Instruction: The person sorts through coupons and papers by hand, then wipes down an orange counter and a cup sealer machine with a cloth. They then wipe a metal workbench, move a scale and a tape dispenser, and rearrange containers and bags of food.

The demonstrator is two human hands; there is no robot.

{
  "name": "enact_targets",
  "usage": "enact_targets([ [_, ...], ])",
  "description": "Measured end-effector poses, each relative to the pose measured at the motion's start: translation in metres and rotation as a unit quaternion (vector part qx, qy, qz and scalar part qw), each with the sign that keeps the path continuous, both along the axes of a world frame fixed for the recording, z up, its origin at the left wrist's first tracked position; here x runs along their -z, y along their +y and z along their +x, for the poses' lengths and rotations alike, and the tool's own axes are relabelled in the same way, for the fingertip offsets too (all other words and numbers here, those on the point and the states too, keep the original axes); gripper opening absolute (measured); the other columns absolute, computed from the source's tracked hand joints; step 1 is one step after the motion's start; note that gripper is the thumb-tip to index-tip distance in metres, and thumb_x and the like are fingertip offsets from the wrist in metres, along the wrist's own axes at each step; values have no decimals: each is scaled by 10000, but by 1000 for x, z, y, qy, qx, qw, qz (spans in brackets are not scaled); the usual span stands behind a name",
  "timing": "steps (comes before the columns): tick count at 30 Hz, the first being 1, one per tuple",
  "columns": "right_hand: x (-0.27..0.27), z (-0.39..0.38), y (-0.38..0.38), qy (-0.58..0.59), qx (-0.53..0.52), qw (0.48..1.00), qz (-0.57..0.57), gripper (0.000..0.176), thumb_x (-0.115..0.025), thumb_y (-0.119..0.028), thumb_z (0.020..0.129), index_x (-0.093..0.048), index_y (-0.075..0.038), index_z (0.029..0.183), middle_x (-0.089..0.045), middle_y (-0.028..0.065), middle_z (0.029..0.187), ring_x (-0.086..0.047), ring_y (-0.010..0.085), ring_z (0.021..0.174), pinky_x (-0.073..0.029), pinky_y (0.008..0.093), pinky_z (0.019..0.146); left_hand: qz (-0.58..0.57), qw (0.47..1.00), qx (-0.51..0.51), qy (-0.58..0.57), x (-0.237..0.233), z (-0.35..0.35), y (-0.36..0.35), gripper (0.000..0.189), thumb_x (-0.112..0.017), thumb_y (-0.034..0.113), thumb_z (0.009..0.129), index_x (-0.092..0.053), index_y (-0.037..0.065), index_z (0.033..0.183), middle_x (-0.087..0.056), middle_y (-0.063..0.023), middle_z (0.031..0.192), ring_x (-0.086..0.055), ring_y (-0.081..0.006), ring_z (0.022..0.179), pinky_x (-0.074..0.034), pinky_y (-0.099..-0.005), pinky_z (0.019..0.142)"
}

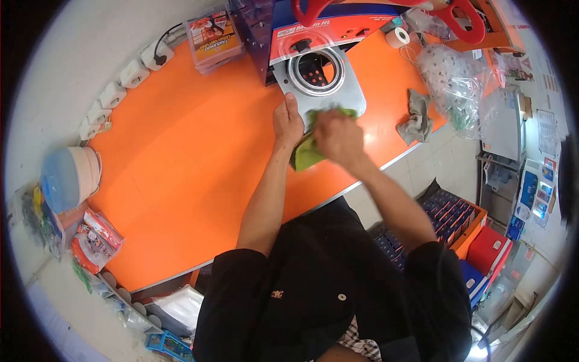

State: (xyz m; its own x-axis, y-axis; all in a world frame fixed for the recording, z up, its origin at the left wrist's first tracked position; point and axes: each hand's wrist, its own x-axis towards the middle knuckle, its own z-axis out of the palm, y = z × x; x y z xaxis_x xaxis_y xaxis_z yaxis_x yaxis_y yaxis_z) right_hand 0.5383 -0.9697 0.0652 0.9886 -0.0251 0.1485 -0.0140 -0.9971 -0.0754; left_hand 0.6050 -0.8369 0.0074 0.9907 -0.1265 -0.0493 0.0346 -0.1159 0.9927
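Note:
A cup sealing machine (338, 30) with a red and blue front stands at the back of the orange counter. Its silver metal plate (351, 84) sticks out toward me, with a round ringed opening (318, 71) in it. My left hand (288, 123) grips the plate's near left edge, thumb on top. Bunched in my right hand (339, 137) is a green cloth (310, 154), pressed on the plate's front part; this hand is slightly blurred. Part of the cloth hangs below the plate's edge, close to my left fingers.
A grey rag (416, 117) lies on the counter (193, 175) at right, near a bubble-wrapped bundle (452, 78). Power sockets (134, 73) line the left wall beside a plastic box (214, 39). A blue-lidded container (63, 178) stands at far left.

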Motion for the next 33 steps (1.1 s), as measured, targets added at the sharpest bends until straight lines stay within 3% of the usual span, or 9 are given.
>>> enact_targets([
  [3,-32,23,-43,139,176,974,16,203,-572,-238,813,-650,-64,742,-679,147,749,-687,319,670,-541,436,522,28,999,33,27,8,2,4,601,-297,445,1052,-546,-19,763,-525,-169,609,-522,-269,588,-389,-437,590],
  [8,-25,2,43,103,85,987,85,248,-572,-281,812,-659,-52,773,-697,143,802,-679,347,676,-554,503,611,3,999,-14,-38,9,-2,-3,590,-288,419,1053,-541,-23,755,-498,-183,590,-503,-313,567,-387,-443,584],
  [15,-20,20,-21,112,147,982,-21,241,-561,-265,816,-684,-71,745,-695,150,721,-697,354,659,-561,477,565,25,999,15,-24,11,3,2,581,-299,413,1052,-515,-25,735,-481,-184,579,-495,-300,560,-365,-455,569],
  [19,-34,8,28,179,77,973,124,249,-559,-296,809,-698,-92,779,-706,164,801,-695,388,735,-571,486,684,50,998,35,3,1,2,3,599,-297,426,1053,-528,-31,742,-485,-160,582,-483,-258,569,-369,-447,579],
  [24,-37,29,-48,203,168,964,-35,295,-588,-345,842,-703,-81,781,-701,124,769,-709,341,719,-579,435,624,7,999,19,28,15,0,5,603,-303,420,1053,-549,-39,751,-510,-144,600,-479,-256,579,-381,-438,594],
  [27,-15,13,32,83,66,988,108,198,-537,-192,798,-696,-79,765,-687,177,752,-678,389,666,-546,501,624,75,996,50,8,3,6,2,598,-300,406,1054,-563,-51,771,-556,-170,638,-521,-272,604,-401,-441,615],
  [28,-35,8,55,149,88,971,164,218,-543,-226,803,-697,-74,773,-682,202,786,-668,408,716,-542,507,684,70,996,55,16,0,4,8,601,-296,407,1054,-580,-56,794,-582,-190,672,-553,-284,633,-415,-444,637],
  [30,-39,-11,42,174,73,952,240,264,-544,-285,838,-688,-66,800,-677,203,812,-667,409,765,-538,504,723,137,989,54,-16,5,7,13,614,-298,414,1052,-617,-70,852,-648,-227,773,-630,-309,730,-447,-451,699],
  [33,-10,-62,-12,243,42,936,252,338,-567,-392,867,-695,-83,921,-677,204,919,-661,389,868,-528,480,809,34,997,59,45,20,8,9,631,-287,430,1054,-622,-82,900,-663,-202,790,-632,-300,753,-454,-446,716],
])
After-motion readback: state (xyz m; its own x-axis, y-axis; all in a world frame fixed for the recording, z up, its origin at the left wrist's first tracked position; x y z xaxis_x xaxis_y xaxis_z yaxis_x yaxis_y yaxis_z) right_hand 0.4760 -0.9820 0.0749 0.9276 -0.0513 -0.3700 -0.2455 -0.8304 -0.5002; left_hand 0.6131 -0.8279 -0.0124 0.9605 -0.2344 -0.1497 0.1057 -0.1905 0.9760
